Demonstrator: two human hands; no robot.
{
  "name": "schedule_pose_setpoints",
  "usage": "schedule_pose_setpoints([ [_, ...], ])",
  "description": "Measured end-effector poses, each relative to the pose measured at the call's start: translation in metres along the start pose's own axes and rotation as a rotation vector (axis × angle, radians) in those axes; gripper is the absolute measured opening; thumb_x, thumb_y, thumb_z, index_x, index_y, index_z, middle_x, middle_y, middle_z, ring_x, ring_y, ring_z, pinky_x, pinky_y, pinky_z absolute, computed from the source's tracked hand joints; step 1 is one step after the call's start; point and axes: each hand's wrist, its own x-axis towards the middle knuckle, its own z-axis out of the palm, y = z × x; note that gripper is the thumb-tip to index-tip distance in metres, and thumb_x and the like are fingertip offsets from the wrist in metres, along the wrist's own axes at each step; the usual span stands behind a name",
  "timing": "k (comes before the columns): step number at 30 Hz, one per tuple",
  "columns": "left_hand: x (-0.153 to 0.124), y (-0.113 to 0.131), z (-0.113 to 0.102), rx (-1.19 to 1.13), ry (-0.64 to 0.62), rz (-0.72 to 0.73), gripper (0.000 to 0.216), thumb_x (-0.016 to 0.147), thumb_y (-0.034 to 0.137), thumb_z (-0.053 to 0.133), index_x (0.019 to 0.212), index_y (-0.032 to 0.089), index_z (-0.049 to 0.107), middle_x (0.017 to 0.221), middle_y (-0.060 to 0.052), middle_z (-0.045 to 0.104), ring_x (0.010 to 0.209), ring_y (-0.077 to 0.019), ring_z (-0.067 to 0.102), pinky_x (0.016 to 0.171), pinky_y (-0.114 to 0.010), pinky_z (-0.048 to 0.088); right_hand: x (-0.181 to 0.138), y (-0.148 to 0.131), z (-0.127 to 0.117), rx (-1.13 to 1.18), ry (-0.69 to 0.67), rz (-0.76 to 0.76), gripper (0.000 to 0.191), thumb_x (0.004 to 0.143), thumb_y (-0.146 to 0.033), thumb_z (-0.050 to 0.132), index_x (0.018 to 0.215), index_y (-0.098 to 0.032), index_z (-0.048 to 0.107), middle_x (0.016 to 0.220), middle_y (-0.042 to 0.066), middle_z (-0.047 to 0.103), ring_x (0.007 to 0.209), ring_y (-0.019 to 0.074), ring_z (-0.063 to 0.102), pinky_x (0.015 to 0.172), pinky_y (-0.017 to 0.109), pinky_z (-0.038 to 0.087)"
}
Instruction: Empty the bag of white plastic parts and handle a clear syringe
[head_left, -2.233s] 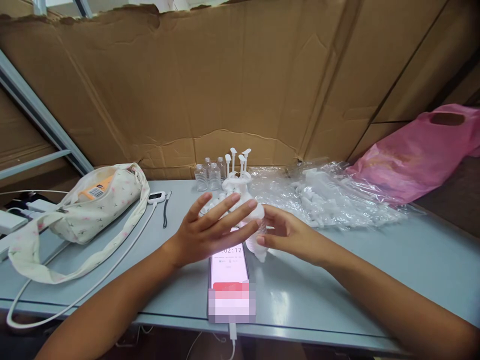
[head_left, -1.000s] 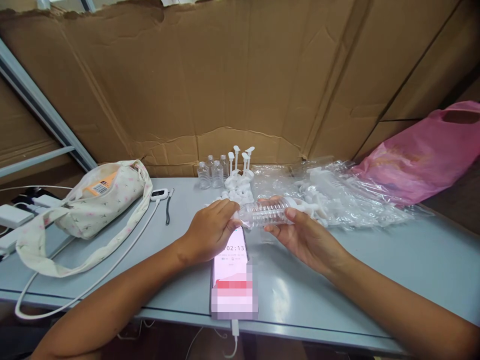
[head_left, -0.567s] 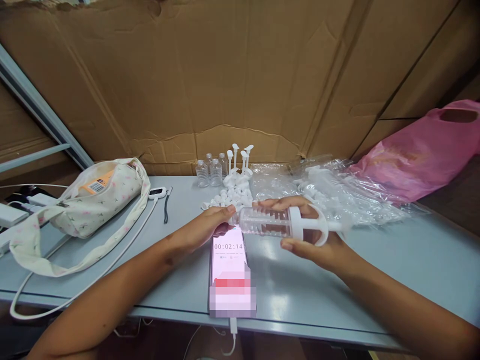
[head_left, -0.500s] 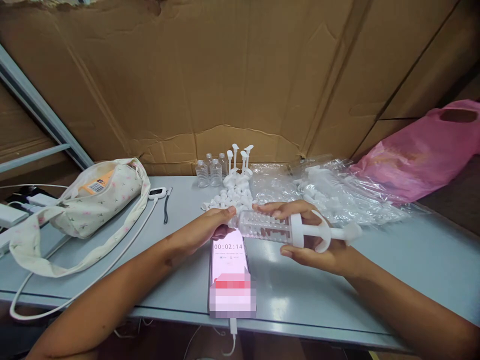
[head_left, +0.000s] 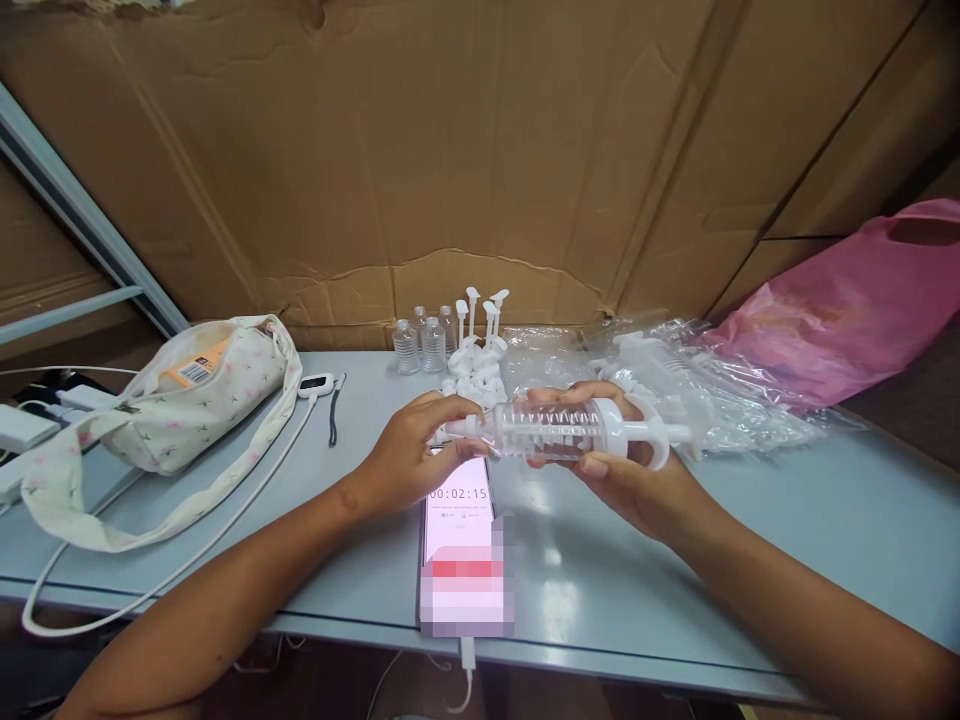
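A clear ribbed plastic syringe [head_left: 559,431] with a white plunger and finger loops lies sideways in my right hand [head_left: 626,470], which grips its barrel above the table. My left hand [head_left: 416,450] pinches the small white nozzle tip [head_left: 459,428] at the syringe's left end. Under both hands a phone [head_left: 461,540] lies on the table and shows a running timer. Behind them sits a heap of small white nozzles [head_left: 472,385], with several upright white plungers [head_left: 480,315] and small clear bottles [head_left: 421,342].
A grey table [head_left: 750,540] backs onto a cardboard wall. A floral cloth bag [head_left: 187,400] with a long strap lies at the left beside a white cable [head_left: 225,520]. Clear plastic bags of white parts [head_left: 675,390] and a pink bag [head_left: 840,310] lie at the right.
My right hand picked the syringe up and turned it level. The plunger, drawn out half a second ago, now sits further in. My left hand closed on the nozzle end.
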Motion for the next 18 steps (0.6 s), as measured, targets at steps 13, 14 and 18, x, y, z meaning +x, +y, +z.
schedule_pose_setpoints([
  [13, 0.002, -0.009, 0.015, -0.587, -0.181, -0.283, 0.05, 0.087, 0.061, 0.039, 0.073, 0.016, 0.055, 0.062, 0.0, 0.052, 0.056, -0.0105, 0.046, 0.057, -0.026, 0.034, 0.001, -0.002, -0.008, -0.015, -0.133, -0.045, 0.036, 0.08, -0.019, 0.068, 0.111, -0.033, 0.055, 0.135, 0.004, 0.052, 0.114, 0.0242, 0.059, 0.088, 0.043, 0.052],
  [14, 0.002, -0.009, 0.015, -0.601, -0.127, -0.27, 0.044, 0.087, 0.058, 0.044, 0.083, 0.016, 0.054, 0.069, 0.0, 0.055, 0.061, -0.0109, 0.049, 0.06, -0.025, 0.036, 0.002, 0.0, -0.009, -0.004, -0.117, -0.047, 0.036, 0.08, -0.02, 0.069, 0.111, -0.034, 0.055, 0.135, 0.004, 0.052, 0.107, 0.0227, 0.063, 0.087, 0.043, 0.053],
  [18, 0.001, -0.008, 0.013, -0.516, -0.025, -0.208, 0.03, 0.079, 0.035, 0.067, 0.099, 0.02, 0.05, 0.09, -0.001, 0.059, 0.077, -0.0116, 0.055, 0.068, -0.024, 0.039, 0.005, 0.002, -0.009, 0.064, -0.066, -0.043, 0.034, 0.08, -0.025, 0.07, 0.11, -0.035, 0.057, 0.134, 0.003, 0.053, 0.09, 0.0188, 0.068, 0.084, 0.042, 0.054],
])
